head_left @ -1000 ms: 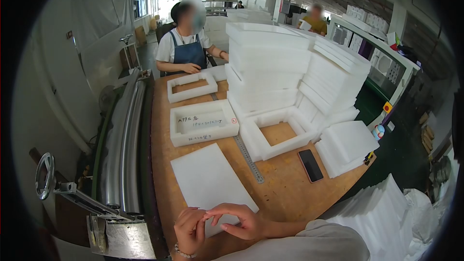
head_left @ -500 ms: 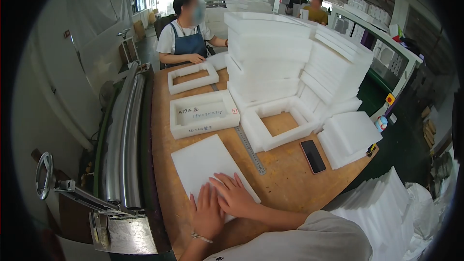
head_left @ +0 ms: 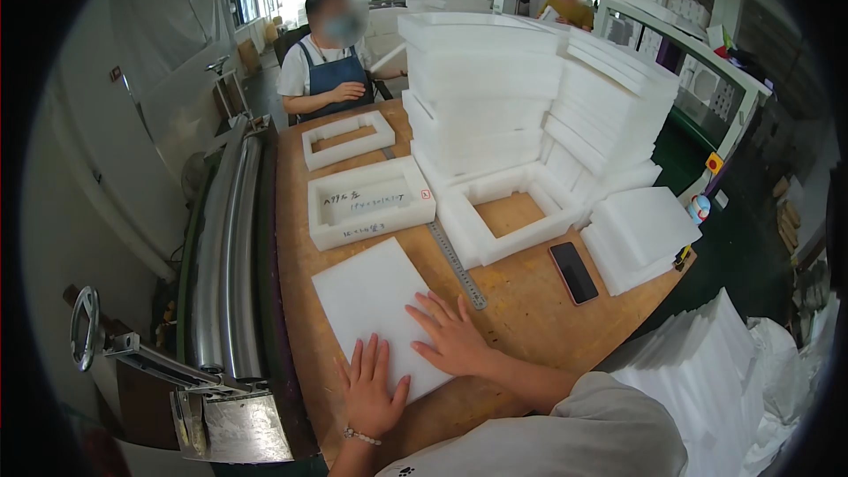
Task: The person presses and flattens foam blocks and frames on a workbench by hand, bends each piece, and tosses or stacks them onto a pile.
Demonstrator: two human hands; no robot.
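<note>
1. Left hand (head_left: pixel 369 393) and right hand (head_left: pixel 452 340) are spread open, grasping nothing
2. Both lie over edges of the white foam sheet (head_left: pixel 371 291), perhaps to steady it
3. It is flat on the table (head_left: pixel 530 327)

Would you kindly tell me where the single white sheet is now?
In the head view, the white sheet lies left of centre on the table, beside the ruler, partly under the left hand and right hand.

Brown table (head_left: pixel 521 336) bears | foam sheet (head_left: pixel 371 293) | inscribed tray (head_left: pixel 402 223) | small frame (head_left: pixel 353 151) | larger frame (head_left: pixel 512 249) | ruler (head_left: pixel 456 267) | phone (head_left: pixel 574 274) | low foam pile (head_left: pixel 649 234)
</note>
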